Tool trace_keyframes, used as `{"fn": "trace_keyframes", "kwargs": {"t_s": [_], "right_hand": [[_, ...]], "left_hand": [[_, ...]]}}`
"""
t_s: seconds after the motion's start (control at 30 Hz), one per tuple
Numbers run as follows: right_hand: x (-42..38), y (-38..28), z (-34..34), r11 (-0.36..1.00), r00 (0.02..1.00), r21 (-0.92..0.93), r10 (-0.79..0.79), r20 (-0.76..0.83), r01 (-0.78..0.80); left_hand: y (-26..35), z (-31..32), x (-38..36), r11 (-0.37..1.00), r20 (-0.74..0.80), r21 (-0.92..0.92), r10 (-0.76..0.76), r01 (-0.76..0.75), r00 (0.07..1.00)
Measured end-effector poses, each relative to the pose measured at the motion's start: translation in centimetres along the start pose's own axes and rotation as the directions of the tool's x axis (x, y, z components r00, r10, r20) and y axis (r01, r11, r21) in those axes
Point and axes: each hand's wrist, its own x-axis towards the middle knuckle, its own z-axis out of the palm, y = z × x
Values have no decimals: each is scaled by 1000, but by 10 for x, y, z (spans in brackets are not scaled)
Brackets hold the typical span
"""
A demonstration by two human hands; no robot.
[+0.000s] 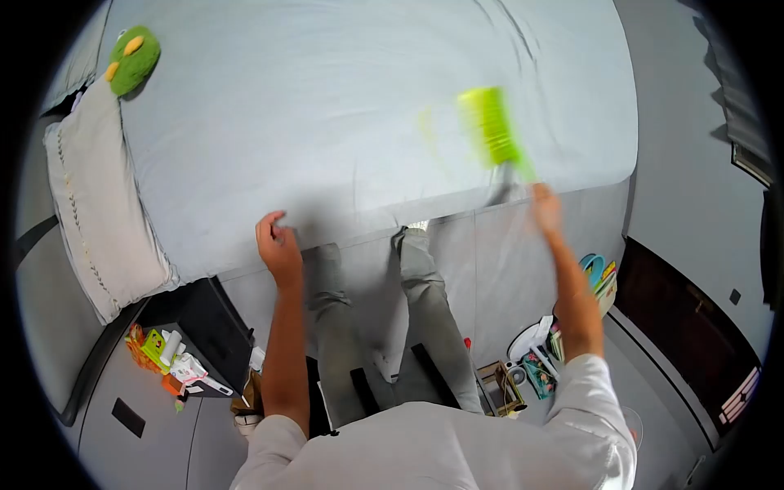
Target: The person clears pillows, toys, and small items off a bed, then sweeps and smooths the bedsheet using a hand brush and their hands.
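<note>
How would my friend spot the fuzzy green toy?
Find the wide pale-blue bed. At its left end lies a long cream fabric pillow. By the pillow's far end is the round green plush toy, with orange-yellow patches that the plain pillow lacks.

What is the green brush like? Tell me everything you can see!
The brush is bright yellow-green, with a wide head and thin handle. It looks like plastic, but it's too blurred to be sure or to make out bristles. The right hand holds the handle. The head is over the bed, near its edge; I can't tell if it touches.
</note>
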Motion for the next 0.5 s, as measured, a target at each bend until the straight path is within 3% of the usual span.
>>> {"fn": "trace_keyframes", "kwargs": {"t_s": [0.03, 0.07, 0.1, 0.2, 0.27, 0.3, 0.33, 0.37, 0.4, 0.43, 0.47, 0.5], "right_hand": [[28, 34, -40, 972, 970, -72, 215, -114, -224], [53, 50, -77, 806, 798, 98, 592, -116, -584], [62, 63, -103, 727, 715, 196, 685, -140, -658], [49, 46, -132, 868, 796, 153, 495, -350, -472], [7, -15, -118, 956, 926, 154, 281, -254, -248], [-17, -33, -86, 995, 953, 79, 88, -291, -67], [-39, -79, -72, 963, 962, -20, 269, 35, -269], [-67, -108, -41, 996, 998, -75, 49, 49, -45], [-84, -143, -23, 996, 966, 54, 59, 253, -75], [-95, -165, -9, 987, 919, 158, -52, 390, -11], [-104, -177, 4, 955, 923, 277, -198, 329, 106], [-95, -168, 2, 963, 905, 264, -164, 391, 60]], "left_hand": [[6, 9, 4, 999, 35, -10, 37, -37, 999], [13, 19, 5, 999, 73, -10, 32, -31, 997], [22, 31, 6, 1000, 110, -11, 30, -29, 993], [53, 62, 12, 996, 169, 40, 73, -81, 983], [70, 83, 10, 990, 149, 76, 106, -119, 983], [78, 96, 11, 987, 116, 85, 126, -136, 985], [85, 109, 11, 984, 85, 93, 147, -155, 985], [99, 120, 14, 980, 72, 91, 168, -175, 983], [116, 131, 20, 977, 56, 87, 191, -196, 980], [127, 143, 25, 973, 39, 85, 212, -215, 976], [123, 155, 36, 953, 49, 101, 281, -285, 958], [130, 168, 48, 950, 55, 87, 296, -300, 954]]}}
